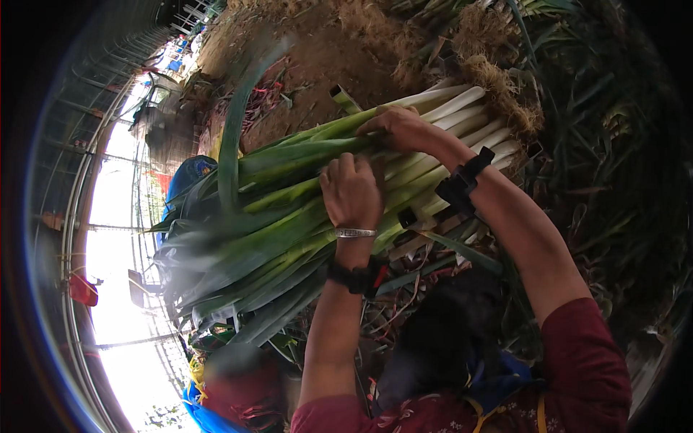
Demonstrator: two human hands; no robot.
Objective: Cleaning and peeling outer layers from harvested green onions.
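A thick bundle of leeks (289, 198) lies across in front of me, with white stalks and shaggy roots at the right and long green leaves fanning to the left. My left hand (351, 193) rests on top of the green part, its fingers curled in; what they hold is hidden. Farther right, where green turns to white, my right hand (401, 130) bends its fingers over a leek at the bundle's far side. One blurred leaf (229, 144) arches up at the left.
Square-ended posts (345, 99) stick up at the bundle's sides. Brown soil (325, 61) with scattered roots lies beyond. More leeks (613, 123) are piled on the right, dimly lit. Red string (267, 94) lies at the far left, near a blue item (191, 173). Mesh walling curves along the left.
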